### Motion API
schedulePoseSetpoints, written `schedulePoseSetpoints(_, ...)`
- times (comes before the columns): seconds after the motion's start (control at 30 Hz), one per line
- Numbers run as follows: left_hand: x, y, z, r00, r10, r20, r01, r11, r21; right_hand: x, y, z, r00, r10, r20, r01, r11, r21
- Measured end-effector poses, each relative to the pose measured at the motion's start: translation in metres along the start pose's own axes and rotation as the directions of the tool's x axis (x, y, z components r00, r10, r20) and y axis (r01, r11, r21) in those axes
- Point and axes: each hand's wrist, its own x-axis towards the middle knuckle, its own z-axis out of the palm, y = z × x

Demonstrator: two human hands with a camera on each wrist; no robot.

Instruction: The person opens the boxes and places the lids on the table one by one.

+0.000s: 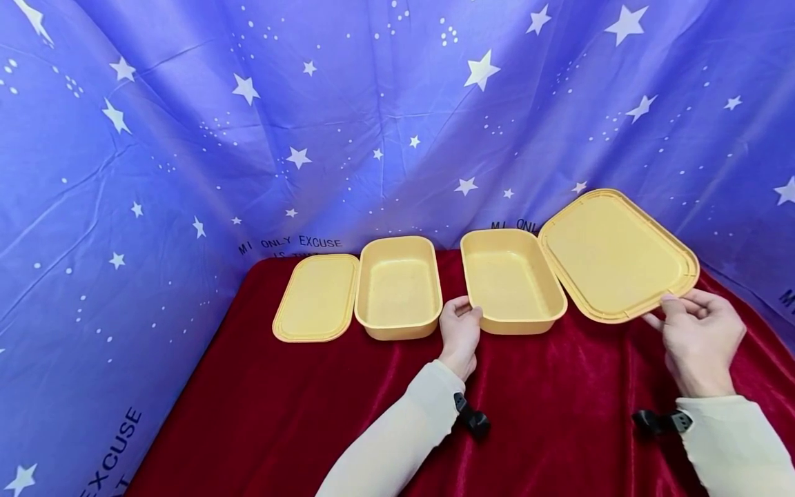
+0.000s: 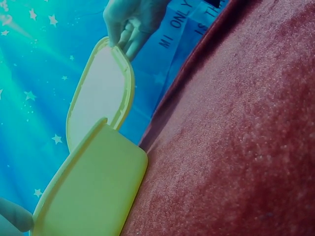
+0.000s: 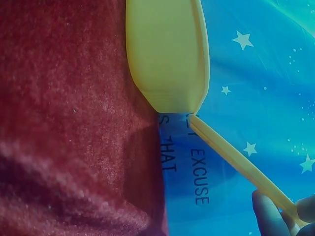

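Observation:
My right hand (image 1: 702, 338) pinches the near right corner of a yellow rectangular lid (image 1: 621, 255), its rimmed face turned toward the head camera. The lid is tilted, and its left edge meets the right rim of a yellow box (image 1: 520, 326) in the head view. My left hand (image 1: 461, 335) grips that box at its near left corner, thumb at the rim. The box stands upright with its inside bare. From the left wrist the box's side wall (image 2: 98, 187) shows with the raised lid (image 2: 101, 93) beyond it. In the right wrist view the lid (image 3: 241, 167) appears edge-on.
Left of my left hand stands a second yellow box (image 1: 399, 331), with another yellow lid (image 1: 317, 297) lying flat against its left side. Dark red velvet cloth (image 1: 261, 414) covers the table. A blue star-patterned curtain (image 1: 373, 103) hangs close behind the boxes.

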Motion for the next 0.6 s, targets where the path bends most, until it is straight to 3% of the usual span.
schedulePoseSetpoints(0.3,0.000,-0.001,0.000,1.000,0.019,0.005,-0.019,1.000,-0.001,0.004,0.002,-0.010,0.999,0.027,0.025,-0.028,0.999,0.041)
schedulePoseSetpoints(0.6,-0.001,0.000,0.000,0.999,0.032,-0.003,-0.032,1.000,0.001,0.009,0.005,-0.019,0.994,0.094,0.062,-0.102,0.983,0.151)
